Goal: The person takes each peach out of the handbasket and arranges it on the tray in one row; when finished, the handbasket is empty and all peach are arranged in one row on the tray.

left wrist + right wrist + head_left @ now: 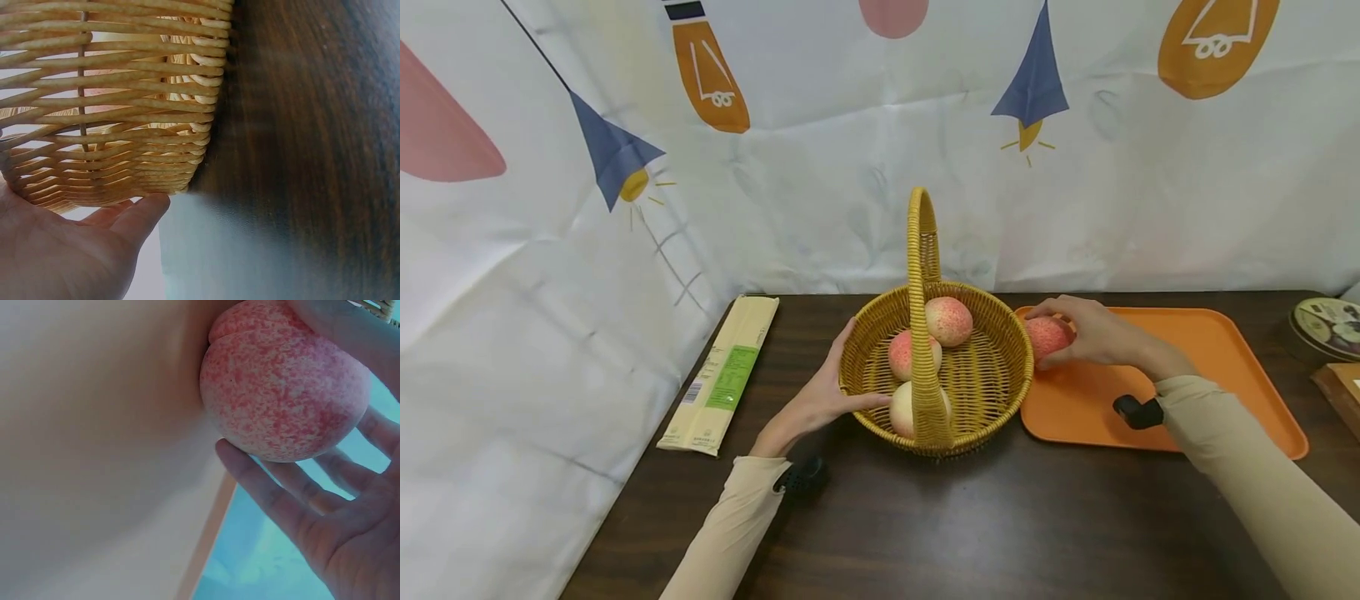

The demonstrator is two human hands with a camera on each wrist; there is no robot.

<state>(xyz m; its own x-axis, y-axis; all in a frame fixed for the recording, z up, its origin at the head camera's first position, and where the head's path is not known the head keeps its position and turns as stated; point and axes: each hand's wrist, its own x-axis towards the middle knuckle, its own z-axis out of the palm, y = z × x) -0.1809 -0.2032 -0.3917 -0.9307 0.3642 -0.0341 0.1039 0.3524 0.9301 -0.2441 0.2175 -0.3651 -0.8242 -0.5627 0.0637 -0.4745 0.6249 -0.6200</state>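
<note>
A yellow wicker basket with a tall arched handle stands on the dark table. Inside it lie three pale, pink-speckled peaches, one at the back, one in the middle and one at the front, partly hidden by the handle. My left hand holds the basket's left side, fingers along the outside and thumb over the rim. In the left wrist view the thumb lies against the woven wall. Beside the basket, my right hand grips a redder peach over the tray's left end.
An orange tray lies right of the basket, under the right forearm. Far right are a round tin and a brown box. A flat pale packet with a green label lies at left. A patterned white curtain hangs behind.
</note>
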